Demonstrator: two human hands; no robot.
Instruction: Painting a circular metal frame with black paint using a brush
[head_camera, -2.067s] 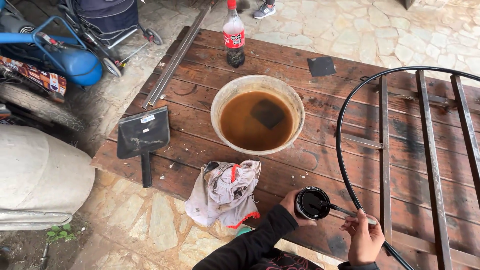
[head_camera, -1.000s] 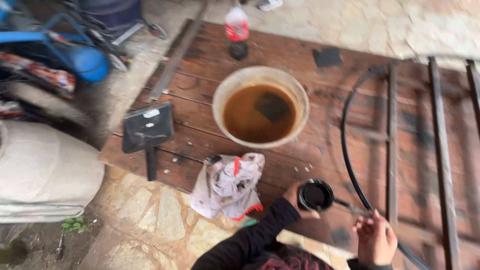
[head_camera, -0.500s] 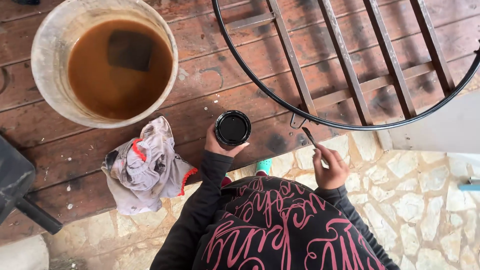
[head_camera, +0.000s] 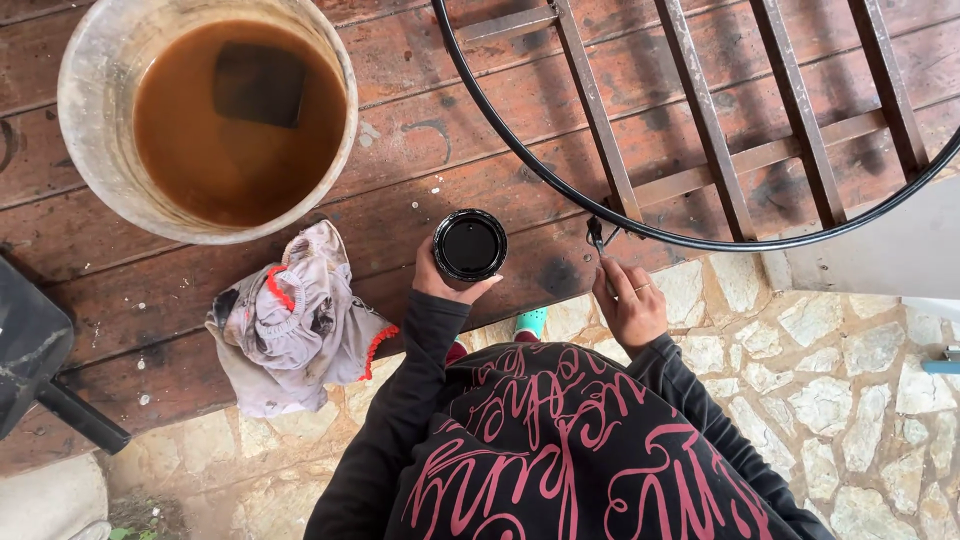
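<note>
Left hand: the left hand (head_camera: 440, 282) is curled around the underside and near side of a small round can of black paint (head_camera: 470, 244), fingers closed on its wall, holding it up over the plank surface.
Paint can: open at the top, black inside and out, upright, above the near edge of the planks, just left of the brush.
Right hand: the right hand (head_camera: 628, 305) is closed in a pinch on the handle of a thin paintbrush (head_camera: 598, 240), a ring visible on one finger.
Paintbrush: its dark tip points away from the body and meets the curved black metal rim (head_camera: 520, 155) at the spot where a rusty bar joins it.
Metal frame: a round black hoop with straight rust-brown bars (head_camera: 700, 120) running across it, lying flat on the planks and reaching over the stone paving (head_camera: 800, 330) at the right.
Plank surface: reddish-brown wooden boards (head_camera: 420, 130), stained with dark rings and smudges.
Basin: a large pale basin (head_camera: 90, 130) at upper left, filled with murky brown water with a dark square piece sunk in it.
Rag: a crumpled grey cloth with red trim (head_camera: 290, 325) on the planks, just below the basin and left of the left forearm.
Black item: a dark flat object with a handle (head_camera: 40, 370) at the left edge, only part in view.
Clothing: black long sleeves and a black top with pink looping script.
</note>
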